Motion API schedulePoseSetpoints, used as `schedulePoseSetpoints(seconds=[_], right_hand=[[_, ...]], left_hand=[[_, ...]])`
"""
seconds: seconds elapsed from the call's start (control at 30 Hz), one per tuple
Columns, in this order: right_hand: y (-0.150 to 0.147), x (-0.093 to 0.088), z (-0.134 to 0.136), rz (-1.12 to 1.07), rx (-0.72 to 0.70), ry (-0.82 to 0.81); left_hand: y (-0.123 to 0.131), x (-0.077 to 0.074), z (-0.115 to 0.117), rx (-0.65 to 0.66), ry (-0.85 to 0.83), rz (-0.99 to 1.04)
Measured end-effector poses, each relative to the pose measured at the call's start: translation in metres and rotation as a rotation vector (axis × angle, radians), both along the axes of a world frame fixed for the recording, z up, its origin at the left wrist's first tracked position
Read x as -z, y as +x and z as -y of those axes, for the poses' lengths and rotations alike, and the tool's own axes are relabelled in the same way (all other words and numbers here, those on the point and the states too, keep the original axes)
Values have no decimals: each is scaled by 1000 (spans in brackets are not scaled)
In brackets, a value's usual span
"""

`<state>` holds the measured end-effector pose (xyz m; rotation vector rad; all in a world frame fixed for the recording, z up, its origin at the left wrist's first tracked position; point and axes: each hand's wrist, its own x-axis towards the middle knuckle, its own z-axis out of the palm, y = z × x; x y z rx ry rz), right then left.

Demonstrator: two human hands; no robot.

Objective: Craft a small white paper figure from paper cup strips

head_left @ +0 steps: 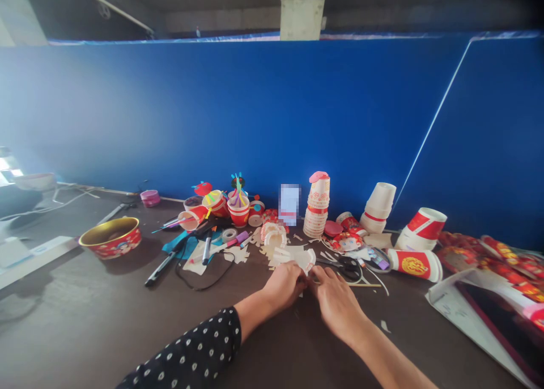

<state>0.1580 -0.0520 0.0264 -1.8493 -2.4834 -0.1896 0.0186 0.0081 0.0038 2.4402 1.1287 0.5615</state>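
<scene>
Holding: the left grip (280,287) and the right grip (335,305) meet over a curled white paper-cup piece (293,259) with cut, fringed strips, touching it at the fingertips.
Grip state: both clenched on that piece, close together, fingers bent.
Behind the left grip: a black sleeve with white dots (182,349) covers the forearm.
Beneath the grips: a dark brown tabletop (127,326) carries everything here.
Beyond the grips: a fluted white paper rosette (274,237) sits among scraps, and a tall stack of white-and-red paper cups (317,205) stands farther back.
Right of the grips: black-handled steel scissors (348,268) lie just beyond the right grip, then a red-and-white paper cup on its side (414,264).
Left of the grips: a black marker pen (159,269) and a red bowl with a gold rim (111,237) lie well apart.
</scene>
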Motion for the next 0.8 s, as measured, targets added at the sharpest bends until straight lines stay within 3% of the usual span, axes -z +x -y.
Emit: schedulePoseSetpoints(seconds=[0.53, 0.8], right_hand=[[14, 6, 1, -224, -76, -27], [1, 0, 10, -67, -46, -35]], left_hand=[[5, 9, -5, 84, 157, -73], [7, 16, -10, 77, 230, -124]])
